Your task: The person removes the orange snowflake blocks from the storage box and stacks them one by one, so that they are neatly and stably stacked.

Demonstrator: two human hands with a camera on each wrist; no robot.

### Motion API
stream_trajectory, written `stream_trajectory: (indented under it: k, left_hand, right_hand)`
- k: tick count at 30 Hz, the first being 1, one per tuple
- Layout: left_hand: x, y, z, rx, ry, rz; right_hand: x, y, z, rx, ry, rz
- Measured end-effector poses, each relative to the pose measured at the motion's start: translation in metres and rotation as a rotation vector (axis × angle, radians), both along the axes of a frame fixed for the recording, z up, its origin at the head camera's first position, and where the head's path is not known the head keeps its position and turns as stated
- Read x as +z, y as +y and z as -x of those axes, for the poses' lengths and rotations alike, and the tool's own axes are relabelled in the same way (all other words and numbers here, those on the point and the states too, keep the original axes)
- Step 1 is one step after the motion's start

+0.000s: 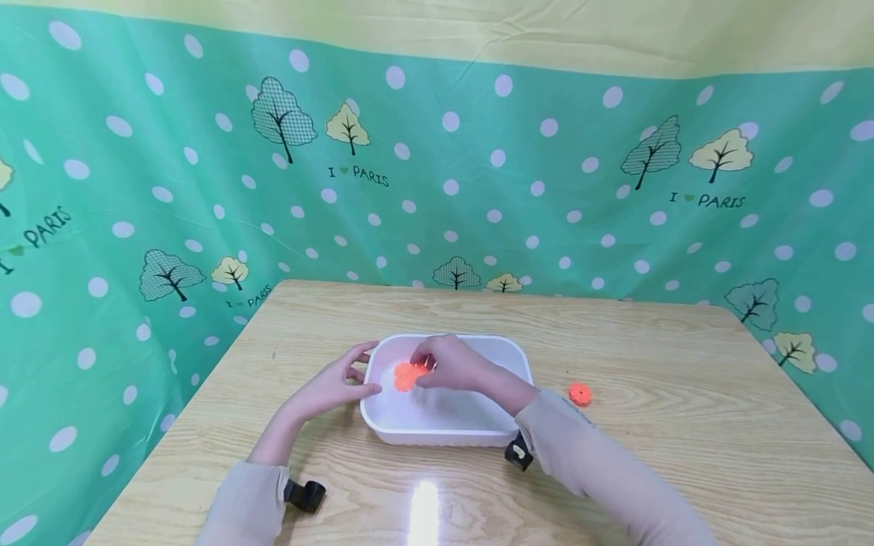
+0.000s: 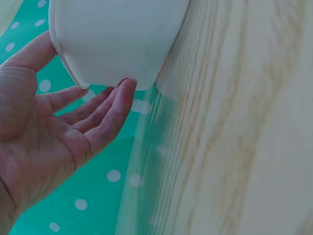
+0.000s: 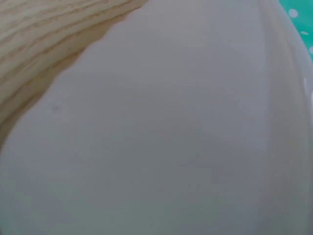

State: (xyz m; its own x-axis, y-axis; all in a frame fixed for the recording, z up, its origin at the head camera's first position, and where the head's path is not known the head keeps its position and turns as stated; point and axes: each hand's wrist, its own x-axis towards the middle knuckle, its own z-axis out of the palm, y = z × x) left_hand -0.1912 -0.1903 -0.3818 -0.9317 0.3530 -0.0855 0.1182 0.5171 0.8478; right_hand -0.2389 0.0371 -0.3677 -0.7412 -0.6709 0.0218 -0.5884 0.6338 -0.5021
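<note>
Left hand (image 1: 339, 385) was spread wide on tub's (image 1: 447, 437) left end, thumb at the rim, fingers against the outer wall. Right hand (image 1: 456, 364) reached in over tub's right end, fingers bent at the orange pieces (image 1: 406, 377) near the left wall; couldn't tell if pinched. Tub floor showed from pieces to near wall. Orange disc (image 1: 580, 393) lay right of tub, well inside desk's (image 1: 683, 409) right edge.
</note>
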Motion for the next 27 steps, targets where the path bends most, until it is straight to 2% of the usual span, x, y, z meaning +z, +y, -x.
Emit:
stream_trajectory:
  k: [6, 8, 21, 27]
  left_hand:
    - [-0.024, -0.006, 0.012, 0.029, -0.002, 0.005]
    - [-0.028, -0.008, 0.014, 0.029, 0.001, 0.001]
    - [-0.029, -0.008, 0.015, 0.023, 0.002, -0.023]
    - [-0.03, -0.009, 0.016, 0.021, 0.0, -0.016]
  right_hand:
    - [-0.001, 0.013, -0.004, -0.038, 0.033, 0.071]
    - [-0.002, 0.017, -0.005, -0.06, 0.044, 0.077]
    - [0.0, 0.048, -0.015, -0.123, 0.187, 0.14]
    - [0.001, 0.064, -0.02, -0.142, 0.199, 0.176]
